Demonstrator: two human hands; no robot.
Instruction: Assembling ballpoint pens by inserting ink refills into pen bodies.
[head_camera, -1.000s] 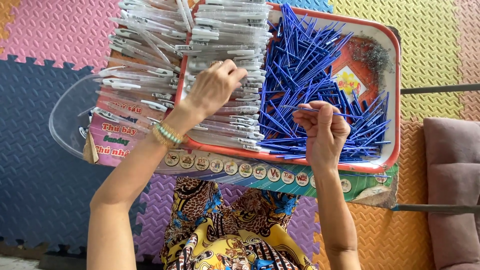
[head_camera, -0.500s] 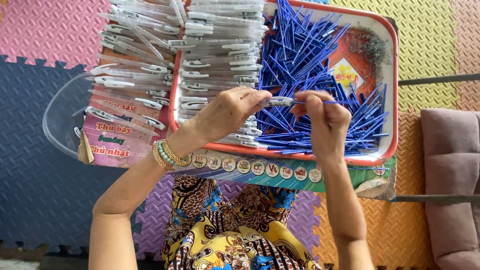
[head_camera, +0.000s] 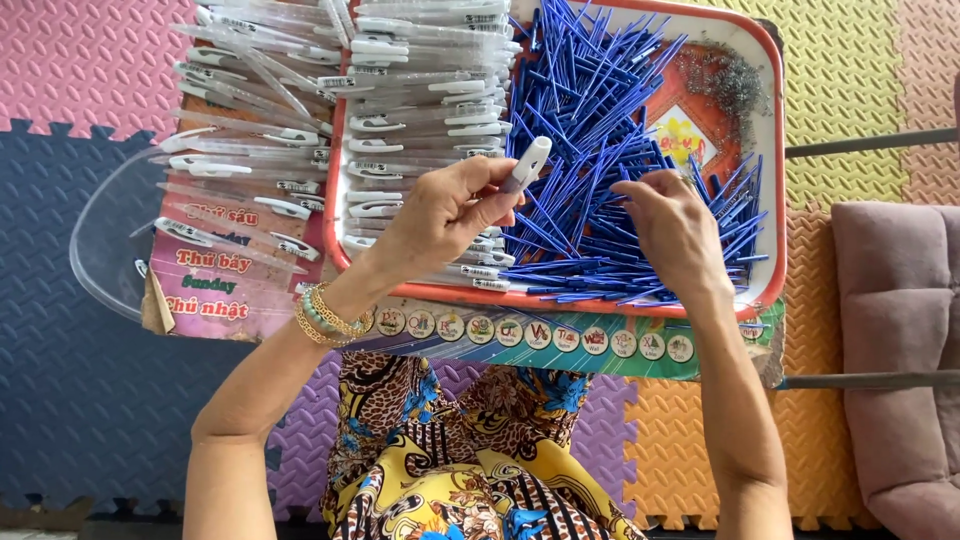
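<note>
Pinching a clear pen barrel (head_camera: 527, 163) with a white cap between thumb and fingertips, the left hand (head_camera: 452, 212) hovers over the middle of the red-rimmed tray (head_camera: 775, 180), the barrel tilted up and away from the palm. The right hand (head_camera: 675, 228) rests its loosely spread fingers down among the blue refills (head_camera: 590, 110) that fill the tray's centre; whether it has one pinched cannot be told. Stacked clear pen barrels (head_camera: 425, 90) crowd the tray's left part, and more of them (head_camera: 245, 130) spill over its left edge onto a printed board (head_camera: 205, 290) and a clear plastic lid (head_camera: 100, 235). The tray's near rim lies just beyond both wrists. Bare tray bottom shows only at the far right corner. A grey cushion (head_camera: 895, 330) sits well apart on the right, on the foam floor mat (head_camera: 70, 70).
</note>
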